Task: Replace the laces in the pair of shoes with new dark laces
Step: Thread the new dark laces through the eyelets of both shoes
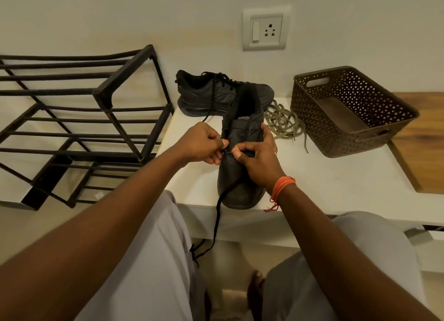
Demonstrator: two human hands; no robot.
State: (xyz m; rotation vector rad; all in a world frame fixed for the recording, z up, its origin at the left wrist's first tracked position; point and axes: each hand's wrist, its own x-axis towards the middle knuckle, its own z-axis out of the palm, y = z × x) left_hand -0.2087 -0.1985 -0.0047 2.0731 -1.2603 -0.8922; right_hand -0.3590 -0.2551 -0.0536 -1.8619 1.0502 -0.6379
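Working shoe: I've got the near black shoe (240, 176) toe toward me at the front edge of the white table (336, 176), tongue standing up.
Left hand: my left hand (204, 142) is curled in at the shoe's left side, thumb and fingers pinching at the eyelet row; I can't make out the lace tip itself there.
Right hand: my right hand (258, 157) wraps the shoe's right side, thumb pressed across the top.
Dark lace: the dark lace (217, 222) trails off the shoe's left edge, down over the table edge, between my knees.
Second shoe: the other black shoe (223, 94) lies behind, already laced dark.
Old laces: the olive laces (283, 123) sit piled just right of the shoes, beside the brown basket (348, 111).
Rack: the black metal rack (84, 118) stands to the left.
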